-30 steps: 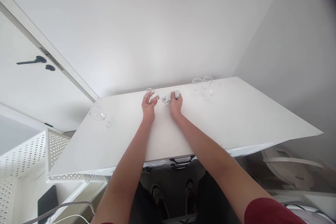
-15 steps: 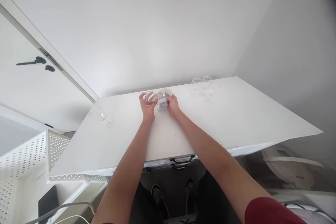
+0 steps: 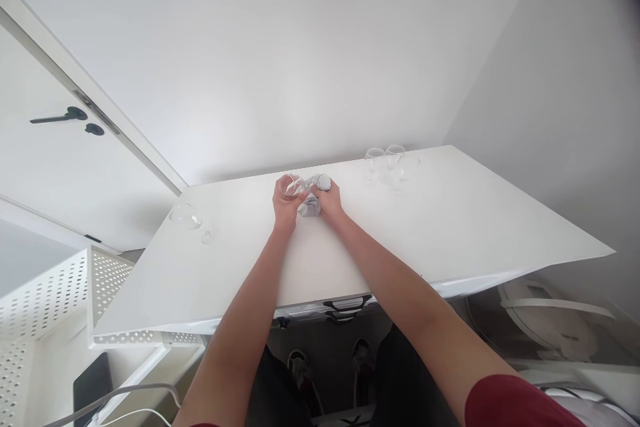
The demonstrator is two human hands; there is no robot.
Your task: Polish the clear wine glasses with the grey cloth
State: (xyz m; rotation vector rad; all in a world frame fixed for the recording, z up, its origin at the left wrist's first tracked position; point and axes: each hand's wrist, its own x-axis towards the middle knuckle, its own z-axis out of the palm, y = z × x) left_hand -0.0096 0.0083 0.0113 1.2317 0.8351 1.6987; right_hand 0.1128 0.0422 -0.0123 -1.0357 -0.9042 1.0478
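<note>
My left hand (image 3: 285, 205) is closed around the bowl of a clear stemmed glass (image 3: 290, 185), held on its side above the far middle of the white table (image 3: 450, 227). Close beside it, my right hand (image 3: 327, 201) grips a crumpled grey cloth (image 3: 312, 206), pressed against the glass where its stem end lies. The cloth bunches between both hands, and part of it shows above my right fingers.
Another clear glass (image 3: 187, 218) lies on its side at the table's left. Two or three upright glasses (image 3: 387, 163) stand at the back right. A white perforated shelf (image 3: 55, 293) stands to the left, a fan (image 3: 550, 320) low on the right, and a door with a black handle (image 3: 60, 117).
My right hand has brought the cloth in from the right against the glass, and both hands have closed together around them. The glass has turned slightly in my left hand.
</note>
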